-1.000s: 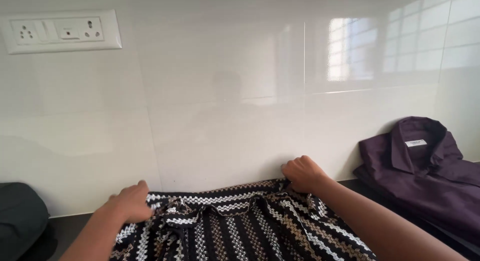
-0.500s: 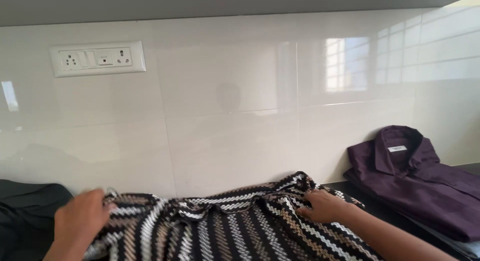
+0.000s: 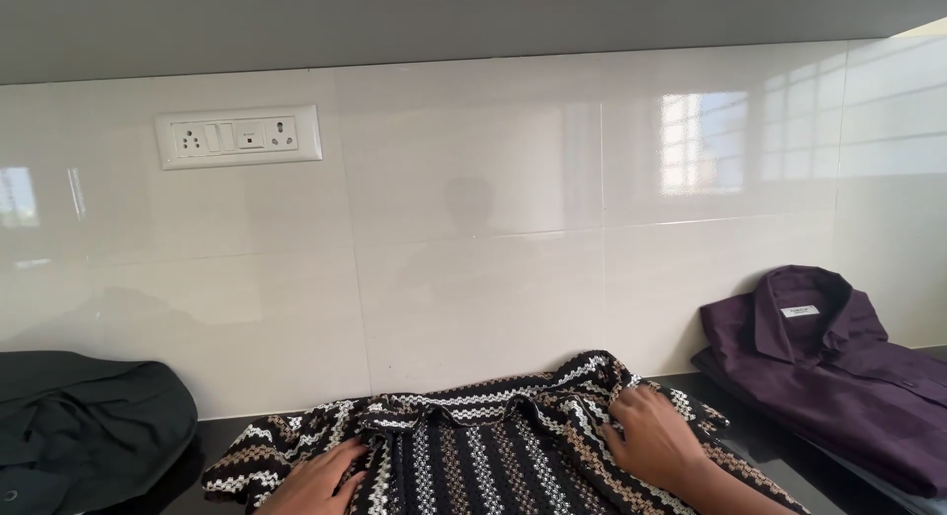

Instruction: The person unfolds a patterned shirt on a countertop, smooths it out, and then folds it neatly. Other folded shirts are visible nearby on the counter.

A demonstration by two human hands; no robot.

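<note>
Head view: hands (image 3: pixel 493 466) flat on patterned shirt (image 3: pixel 493 441)

Left hand (image 3: pixel 318 480), right hand (image 3: pixel 656 438) palms-down, flat.

This looks like a home kitchen. A dark stone table (image 3: pixel 760 446) runs along a wall of large glossy cream tiles (image 3: pixel 473 258). A white switch-and-socket plate (image 3: pixel 239 136) is set in those tiles, high on the left. A grey cabinet underside (image 3: pixel 444 22) hangs above the tiles. A window's reflection (image 3: pixel 702 140) shines in them at upper right.
</note>
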